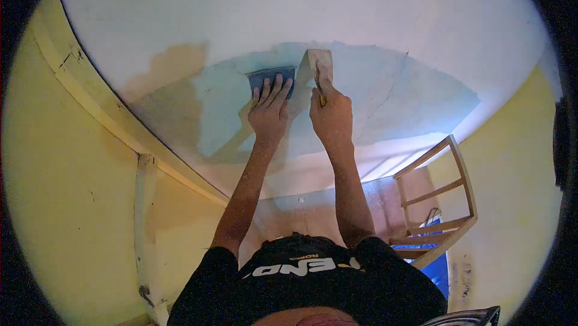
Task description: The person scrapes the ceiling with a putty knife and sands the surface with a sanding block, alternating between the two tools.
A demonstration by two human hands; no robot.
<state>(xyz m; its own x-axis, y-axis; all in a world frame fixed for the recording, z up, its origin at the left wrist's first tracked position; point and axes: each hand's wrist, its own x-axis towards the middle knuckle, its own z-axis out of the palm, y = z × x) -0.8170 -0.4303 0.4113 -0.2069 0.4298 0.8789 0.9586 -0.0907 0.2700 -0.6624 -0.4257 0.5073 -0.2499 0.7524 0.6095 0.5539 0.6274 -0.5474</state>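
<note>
My left hand (268, 108) is raised with its fingers spread over a dark, flat rectangular spreader (259, 80), pressing it against the pale overhead surface (361, 13). Just to the right, my right hand (332, 116) is wrapped around the handle of a putty knife (321, 61), whose wide, pale-smeared blade points away from me near the surface. Around both tools lies a bluish-grey patch (229, 109) with an uneven edge. A thin crack (391, 88) runs through the patch to the right of the putty knife.
A tan stained area (174, 67) lies left of the patch. Yellow walls (66, 175) stand on both sides, with a pale vertical post (144, 223) at left. A wooden frame with crossbars (462, 178) stands at lower right, close to my right arm.
</note>
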